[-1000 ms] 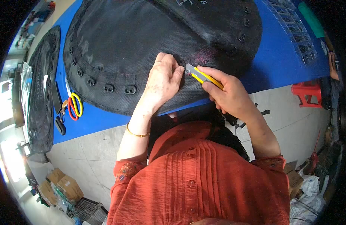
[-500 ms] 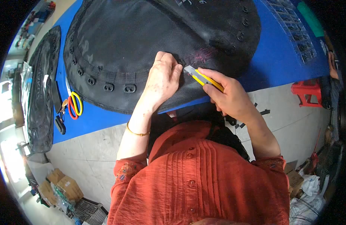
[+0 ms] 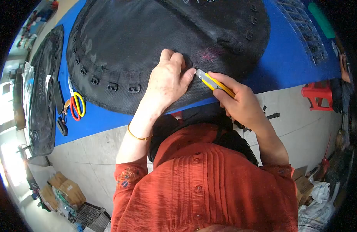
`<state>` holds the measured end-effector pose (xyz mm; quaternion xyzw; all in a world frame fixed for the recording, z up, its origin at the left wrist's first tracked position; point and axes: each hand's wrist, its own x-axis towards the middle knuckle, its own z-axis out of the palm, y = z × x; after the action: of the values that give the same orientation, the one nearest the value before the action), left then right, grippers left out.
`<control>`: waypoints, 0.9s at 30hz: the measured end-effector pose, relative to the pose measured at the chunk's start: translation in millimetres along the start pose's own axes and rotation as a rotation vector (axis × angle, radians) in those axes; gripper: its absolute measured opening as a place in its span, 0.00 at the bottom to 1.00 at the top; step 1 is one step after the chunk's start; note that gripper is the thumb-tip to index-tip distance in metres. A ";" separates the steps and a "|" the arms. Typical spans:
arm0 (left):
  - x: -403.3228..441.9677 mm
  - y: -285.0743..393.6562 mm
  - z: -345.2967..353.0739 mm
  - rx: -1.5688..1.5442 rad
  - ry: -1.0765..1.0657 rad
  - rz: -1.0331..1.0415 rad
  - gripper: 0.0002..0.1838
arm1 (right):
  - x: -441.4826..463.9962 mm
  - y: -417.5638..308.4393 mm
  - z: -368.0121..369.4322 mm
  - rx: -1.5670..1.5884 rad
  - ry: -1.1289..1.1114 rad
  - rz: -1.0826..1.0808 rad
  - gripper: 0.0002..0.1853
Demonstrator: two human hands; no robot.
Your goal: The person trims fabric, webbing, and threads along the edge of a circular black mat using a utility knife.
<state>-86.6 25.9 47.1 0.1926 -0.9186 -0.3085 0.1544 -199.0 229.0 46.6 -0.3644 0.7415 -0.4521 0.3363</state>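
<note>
Black mesh fabric [image 3: 147, 34] with plastic buckles along its curved edge lies on the blue table. My left hand [image 3: 168, 77] presses on it near the front edge, fingers curled and thumb stretched toward the blade; whatever its fingers may pinch is hidden. My right hand [image 3: 238, 98] is closed around a yellow utility knife [image 3: 215, 84], its blade tip beside my left thumb at the fabric. Pink marks [image 3: 209, 55] show on the cloth just beyond the knife.
Scissors with red and yellow handles [image 3: 77, 106] and a small black object [image 3: 62, 126] lie at the left. Another black piece [image 3: 43, 92] is at the far left. A clear compartment tray [image 3: 302, 29] is at the back right. A red stool [image 3: 317, 96] stands beyond the table.
My left hand's thumb has reached farther right, and its fingers have lifted slightly. The knife in my right hand has shifted a little to the right. The fabric has moved slightly.
</note>
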 end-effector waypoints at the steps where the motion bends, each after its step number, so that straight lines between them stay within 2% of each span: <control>1: 0.5 1.4 -1.9 0.057 -0.008 0.011 0.10 | 0.1 1.7 -0.8 0.005 0.030 0.000 0.22; 5: 6.9 -6.5 -0.5 0.066 -0.031 0.056 0.08 | 2.3 1.5 -1.9 0.008 0.039 0.005 0.22; 7: 10.3 -10.8 -1.2 0.010 -0.048 0.064 0.07 | 1.7 -11.1 -5.1 0.084 -0.008 0.194 0.22; 11: 16.9 -21.8 -1.0 -0.136 -0.086 0.088 0.06 | 4.2 -9.3 -9.2 0.090 -0.032 0.212 0.22; 19: 29.8 -30.8 1.4 -0.185 -0.116 0.072 0.08 | 12.6 -12.6 -16.8 0.058 -0.019 0.281 0.22; 27: 39.6 -37.8 -3.6 -0.291 -0.263 -0.055 0.09 | 4.5 -30.2 -6.0 0.087 0.021 0.312 0.24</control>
<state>-110.2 -21.5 32.7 0.1513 -0.8711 -0.4645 0.0509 -199.2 217.9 75.6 -0.2251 0.7722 -0.4300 0.4100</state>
